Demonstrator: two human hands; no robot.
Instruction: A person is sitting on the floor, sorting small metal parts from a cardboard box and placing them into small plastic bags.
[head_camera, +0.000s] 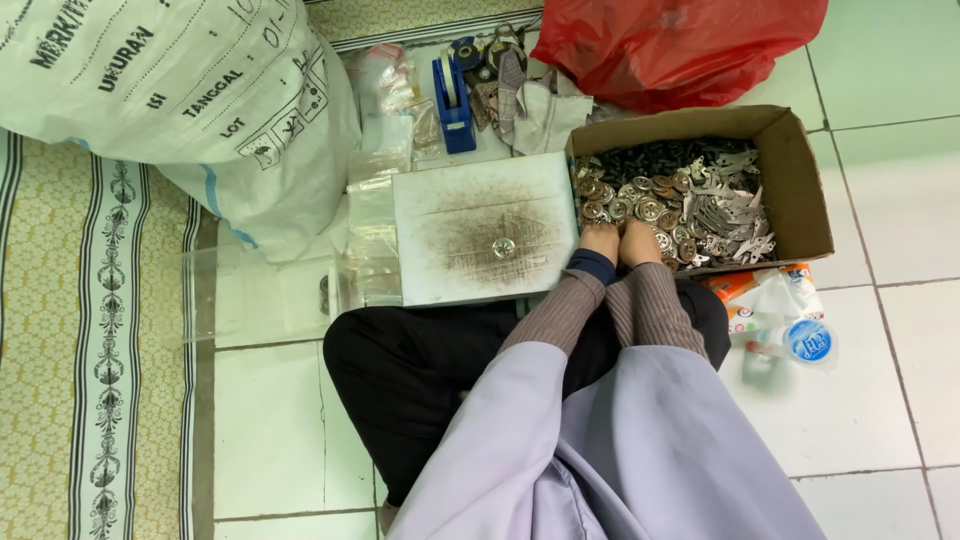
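while both hands reach side by side into the one cardboard box, the left hand and right hand rest on its heap of metal parts, too many to count; fingers are buried, so their spread cannot be told. one disc lies on the one white board.

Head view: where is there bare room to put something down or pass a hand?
Bare floor tiles lie right of the cardboard box, and more tiles sit between the patterned mat and the person's knee. The white board holds one small metal disc. The box is crowded, with both hands inside.
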